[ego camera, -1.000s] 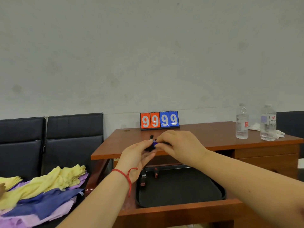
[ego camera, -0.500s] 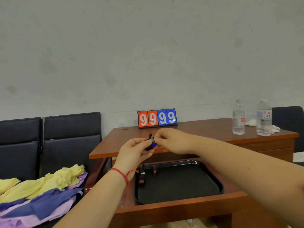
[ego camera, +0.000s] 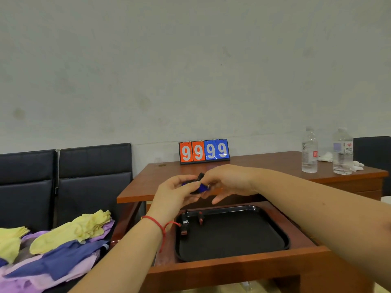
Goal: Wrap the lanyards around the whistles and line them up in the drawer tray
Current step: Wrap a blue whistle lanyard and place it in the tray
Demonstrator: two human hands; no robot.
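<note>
A blue whistle with a black lanyard is held in the air above the open drawer, between both hands. My left hand pinches the whistle from the left. My right hand grips the lanyard end from the right, lower fingers spread. Below, a black tray lies in the wooden drawer. Two wrapped whistles stand at the tray's far left corner: a red and black whistle and, to its right, a smaller red whistle.
A scoreboard reading 9999 stands at the desk's back edge. Two water bottles and crumpled tissues sit at the right. Black chairs stand at the left, with yellow, purple and blue cloths piled in front.
Both hands stay together above the drawer, working the lanyard around the blue whistle. My right hand's lower fingers have spread. The camera view has shifted slightly.
</note>
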